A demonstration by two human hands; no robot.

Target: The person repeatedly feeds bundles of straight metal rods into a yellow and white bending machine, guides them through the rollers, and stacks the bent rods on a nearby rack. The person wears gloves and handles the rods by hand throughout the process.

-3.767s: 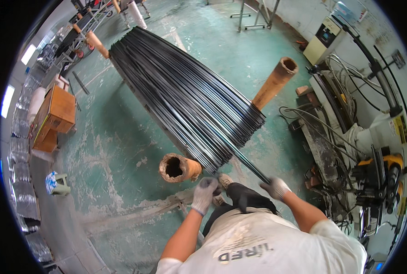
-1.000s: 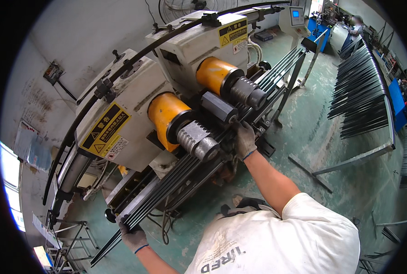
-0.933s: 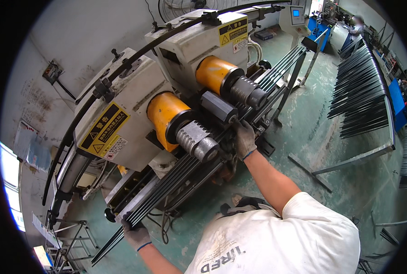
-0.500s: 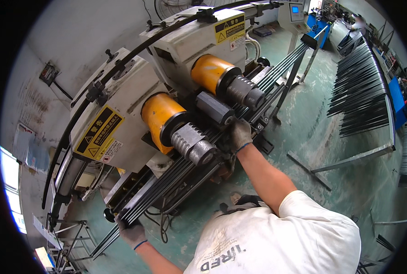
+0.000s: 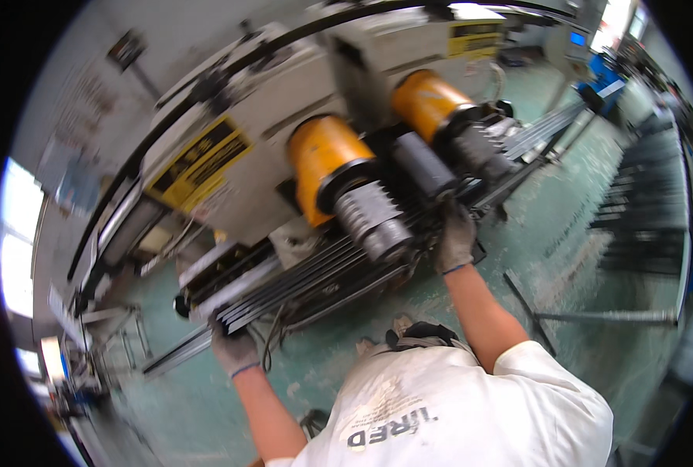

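A bundle of long, dark metal bars (image 5: 284, 284) runs slantwise along the front of a bending machine (image 5: 268, 156). My left hand (image 5: 235, 350), in a grey glove, is closed round the bars near their lower left stretch. Farther right, my gloved right hand (image 5: 455, 241) reaches to the same bars, just below a dark many-sided block (image 5: 426, 165). Its fingers look curled on the bars, though the tips are hidden and blurred. Between my hands a ridged metal roller (image 5: 371, 222) juts out from an orange cylinder (image 5: 327, 167). A second orange cylinder (image 5: 432, 101) sits to its right.
A rack of dark rods (image 5: 650, 202) stands at the right, its metal foot bar (image 5: 607, 317) low across the green floor (image 5: 552, 233). A thick black hose (image 5: 183, 109) arches over the machine. Left of it is a metal frame stand (image 5: 121, 327).
The view has swung, so the machine and rack sit farther right and the picture is blurred. Both hands stay at the bars, in about the same places along the machine.
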